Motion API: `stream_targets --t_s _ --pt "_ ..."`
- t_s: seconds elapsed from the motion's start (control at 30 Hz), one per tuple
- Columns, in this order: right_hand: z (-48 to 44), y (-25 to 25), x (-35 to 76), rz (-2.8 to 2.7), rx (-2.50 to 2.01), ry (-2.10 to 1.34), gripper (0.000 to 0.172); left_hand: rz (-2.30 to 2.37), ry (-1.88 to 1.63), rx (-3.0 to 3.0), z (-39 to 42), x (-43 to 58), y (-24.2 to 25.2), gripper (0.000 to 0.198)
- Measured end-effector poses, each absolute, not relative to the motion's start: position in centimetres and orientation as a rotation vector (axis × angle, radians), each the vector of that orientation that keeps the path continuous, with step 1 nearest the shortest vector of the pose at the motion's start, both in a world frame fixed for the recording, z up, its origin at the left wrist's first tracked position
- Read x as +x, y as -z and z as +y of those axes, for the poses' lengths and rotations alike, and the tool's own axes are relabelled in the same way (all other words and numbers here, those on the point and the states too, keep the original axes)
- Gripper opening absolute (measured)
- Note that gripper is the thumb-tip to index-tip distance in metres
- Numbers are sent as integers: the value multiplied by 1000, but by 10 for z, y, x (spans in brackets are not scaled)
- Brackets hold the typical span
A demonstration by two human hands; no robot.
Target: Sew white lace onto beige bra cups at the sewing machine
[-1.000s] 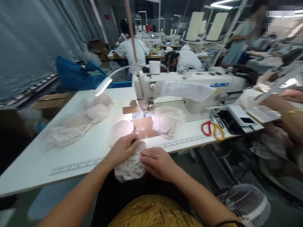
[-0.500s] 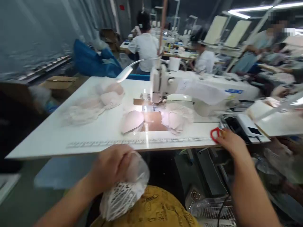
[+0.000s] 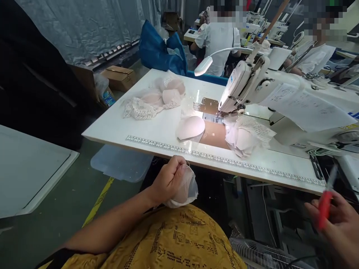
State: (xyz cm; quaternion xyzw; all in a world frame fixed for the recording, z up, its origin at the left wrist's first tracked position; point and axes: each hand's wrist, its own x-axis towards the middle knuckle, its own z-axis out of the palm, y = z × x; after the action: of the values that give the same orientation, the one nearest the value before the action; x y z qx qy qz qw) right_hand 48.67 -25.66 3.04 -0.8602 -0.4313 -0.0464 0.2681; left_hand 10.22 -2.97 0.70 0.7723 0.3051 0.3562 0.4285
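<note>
My left hand [image 3: 169,179] is closed around the edge of a pale bra cup piece [image 3: 187,188] with sheer mesh, held over my lap just below the table's front edge. A thread end seems to stick up beside my fingers. At the far right, my right hand [image 3: 333,220] grips red-handled scissors [image 3: 325,209], blades pointing up and blurred by motion. On the table by the needle lie a smooth pale cup [image 3: 193,127] and a lacy cup piece [image 3: 246,136]. Farther left is a heap of lace and cup pieces [image 3: 154,98].
A white sewing machine [image 3: 238,84] with a paper sheet on its arm stands on the white table [image 3: 112,125]. A ruler strip [image 3: 213,158] runs along the front edge. A bendy lamp [image 3: 203,66] hangs above. Co-workers sit behind; a blue bag [image 3: 159,52] is at the back.
My right hand has lifted the red-handled scissors off the table's right end and drawn them toward me. My left hand still holds the cup piece. The view has turned left and tilted.
</note>
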Motion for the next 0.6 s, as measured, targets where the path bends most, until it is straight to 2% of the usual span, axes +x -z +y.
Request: stream_targets --t_s 0.1,0.27,0.4,0.6 --pt "-238 -17 420 -1096 -2014 -268 42 708 -875 1974 -34 110 -1 13" --pt "-165 6 312 -1233 -1385 -954 53 622 -787 2062 -50 126 9 9" --pt "-121 -1 280 -1221 -1245 -1026 41 624 -678 1947 -47 126 16 13" --pt "-119 -13 278 -1354 -1287 -973 38 520 -234 1511 -31 116 8 41"
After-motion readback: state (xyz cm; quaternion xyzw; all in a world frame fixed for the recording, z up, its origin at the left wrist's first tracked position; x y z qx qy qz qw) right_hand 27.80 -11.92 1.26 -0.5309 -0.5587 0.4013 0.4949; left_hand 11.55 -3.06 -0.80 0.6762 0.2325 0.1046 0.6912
